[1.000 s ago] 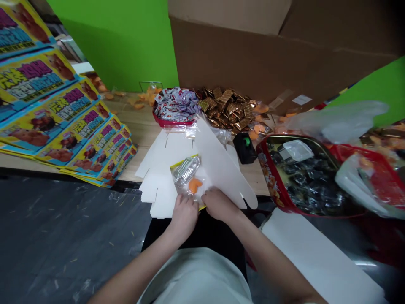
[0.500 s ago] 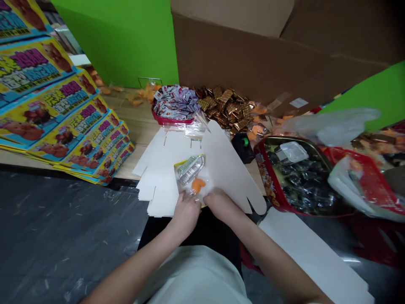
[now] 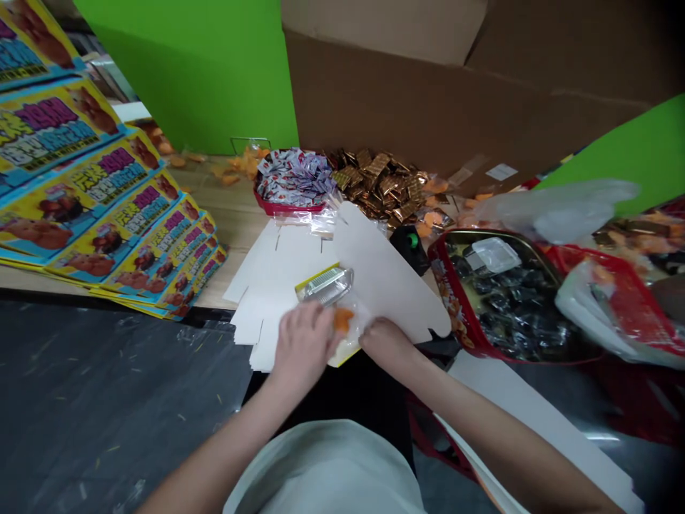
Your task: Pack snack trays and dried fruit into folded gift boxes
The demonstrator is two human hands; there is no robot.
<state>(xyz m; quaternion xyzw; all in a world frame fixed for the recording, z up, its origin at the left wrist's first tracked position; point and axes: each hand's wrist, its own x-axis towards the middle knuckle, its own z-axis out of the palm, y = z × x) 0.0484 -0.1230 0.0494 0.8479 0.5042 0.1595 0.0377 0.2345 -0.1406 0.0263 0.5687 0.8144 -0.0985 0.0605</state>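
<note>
A clear plastic bag (image 3: pixel 354 323) lies on white card sheets (image 3: pixel 270 275), in front of my body. Inside or under its film are a ribbed clear piece (image 3: pixel 329 285) and an orange item (image 3: pixel 343 319), with a yellow edge showing beneath. My left hand (image 3: pixel 306 335) is over the bag's left side, its fingers bent beside the orange item; blur hides whether they grip anything. My right hand (image 3: pixel 382 339) is closed at the bag's lower right edge, and what its fingertips hold is hidden. A larger white card flap (image 3: pixel 382 271) rises on the right.
Printed yellow boxes (image 3: pixel 107 207) are stacked at the left. Behind the cards are a red tray of sachets (image 3: pixel 267 207) and gold packets (image 3: pixel 382 185). A red tin (image 3: pixel 465 328) with black wrapped items stands at the right. Brown cardboard (image 3: pixel 385 100) stands behind.
My left hand has moved up over the bag and its fingers have spread somewhat. The ribbed piece and orange item have shifted slightly right. My right hand has moved a little right.
</note>
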